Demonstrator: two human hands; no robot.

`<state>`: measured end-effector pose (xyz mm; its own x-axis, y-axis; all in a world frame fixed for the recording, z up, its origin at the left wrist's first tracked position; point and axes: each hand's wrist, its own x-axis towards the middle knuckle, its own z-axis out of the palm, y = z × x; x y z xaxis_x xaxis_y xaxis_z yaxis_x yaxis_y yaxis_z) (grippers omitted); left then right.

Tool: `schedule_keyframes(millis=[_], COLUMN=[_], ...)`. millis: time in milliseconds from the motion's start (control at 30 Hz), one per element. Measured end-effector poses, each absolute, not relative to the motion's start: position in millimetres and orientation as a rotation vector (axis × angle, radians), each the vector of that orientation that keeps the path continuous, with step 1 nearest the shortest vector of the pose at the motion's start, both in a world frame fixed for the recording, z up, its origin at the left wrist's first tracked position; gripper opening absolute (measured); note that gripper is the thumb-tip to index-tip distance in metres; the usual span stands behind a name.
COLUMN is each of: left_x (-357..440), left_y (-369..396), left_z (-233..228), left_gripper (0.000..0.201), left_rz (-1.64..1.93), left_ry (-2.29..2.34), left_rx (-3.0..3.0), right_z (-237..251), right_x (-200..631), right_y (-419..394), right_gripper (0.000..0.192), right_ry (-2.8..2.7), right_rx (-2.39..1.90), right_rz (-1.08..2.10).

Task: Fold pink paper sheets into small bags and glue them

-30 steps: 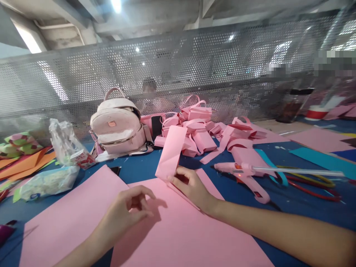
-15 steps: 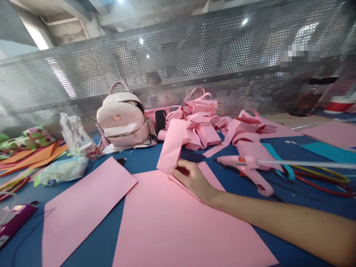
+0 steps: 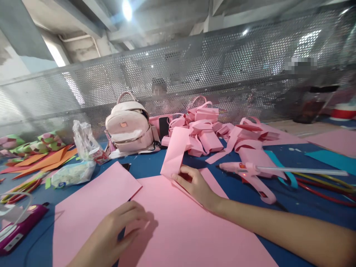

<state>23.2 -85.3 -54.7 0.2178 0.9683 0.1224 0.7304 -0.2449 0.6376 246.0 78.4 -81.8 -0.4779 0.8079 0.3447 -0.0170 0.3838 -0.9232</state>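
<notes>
My right hand (image 3: 196,187) pinches the lower corner of a folded pink paper piece (image 3: 175,150), which stands tilted up above the table. Beneath that hand lies a large pink paper sheet (image 3: 194,237). Over the left edge of this sheet hovers my left hand (image 3: 119,226), its fingers loosely stretched out with nothing in them and its shadow falling on the paper. A second pink sheet (image 3: 91,200) spreads out on the left. To the right of my right hand rests a pink glue gun (image 3: 250,172) with a long clear glue stick in its back.
Behind the papers stand a pale pink backpack (image 3: 129,126) and a heap of small pink paper bags (image 3: 205,129). A purple power strip (image 3: 23,226) sits at the left, red-handled scissors (image 3: 25,191) behind it. A plastic bag (image 3: 83,139) and a perforated metal panel (image 3: 178,74) are farther back.
My left hand has come into view from below and is over the pink sheets. My right hand keeps its pinch on the folded paper. The view has tilted up slightly.
</notes>
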Motion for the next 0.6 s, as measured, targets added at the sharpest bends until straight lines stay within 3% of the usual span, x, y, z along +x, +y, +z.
schedule_keyframes(millis=[233, 600], left_x=[61, 78], left_y=[-12, -15], left_z=[-63, -62], left_gripper=[0.012, 0.018], left_rz=[0.675, 0.538], left_ry=[1.639, 1.770], left_rx=[2.005, 2.164], right_z=[-81, -77], right_x=[247, 249], right_y=[79, 75], right_gripper=[0.032, 0.030], right_ry=[-1.762, -1.797], right_rx=[-0.690, -0.689], right_rz=[1.155, 1.133])
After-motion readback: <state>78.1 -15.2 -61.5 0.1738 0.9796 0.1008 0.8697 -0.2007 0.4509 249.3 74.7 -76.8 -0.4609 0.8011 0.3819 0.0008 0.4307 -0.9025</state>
